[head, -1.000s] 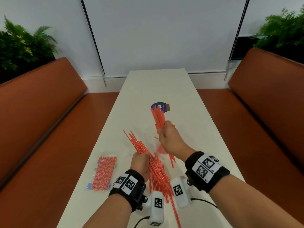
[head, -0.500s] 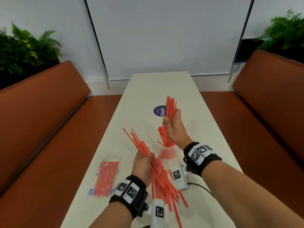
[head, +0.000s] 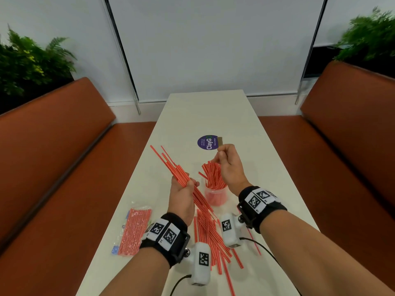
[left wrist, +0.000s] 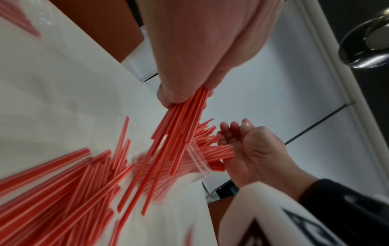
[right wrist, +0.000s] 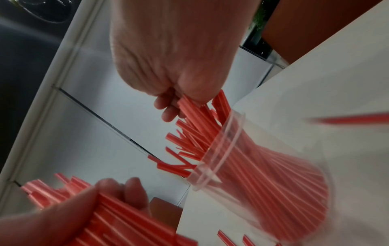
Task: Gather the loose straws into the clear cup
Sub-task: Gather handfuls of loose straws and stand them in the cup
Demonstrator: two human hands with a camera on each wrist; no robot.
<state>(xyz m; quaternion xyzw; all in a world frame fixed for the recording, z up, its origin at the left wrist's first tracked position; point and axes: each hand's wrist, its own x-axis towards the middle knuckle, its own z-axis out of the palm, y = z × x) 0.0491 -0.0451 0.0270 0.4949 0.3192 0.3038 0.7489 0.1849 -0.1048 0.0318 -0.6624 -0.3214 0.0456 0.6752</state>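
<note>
A clear cup stands mid-table, stuffed with red straws that splay out of its rim. My right hand hovers just over those straw tops with loosely curled fingers, brushing them without gripping. To the cup's left, my left hand grips a bundle of red straws slanting up and to the left, lifted off the table. In the left wrist view the bundle runs down from my fist toward the blurred cup. Several loose straws lie on the table near me.
A sealed packet of straws lies by the long white table's left edge. A purple round sticker sits beyond the cup. Orange benches flank both sides. One stray straw lies under my right wrist.
My right hand lowered its bundle into the cup and released it; the straws now splay in the cup. My left hand raised its bundle higher off the table.
</note>
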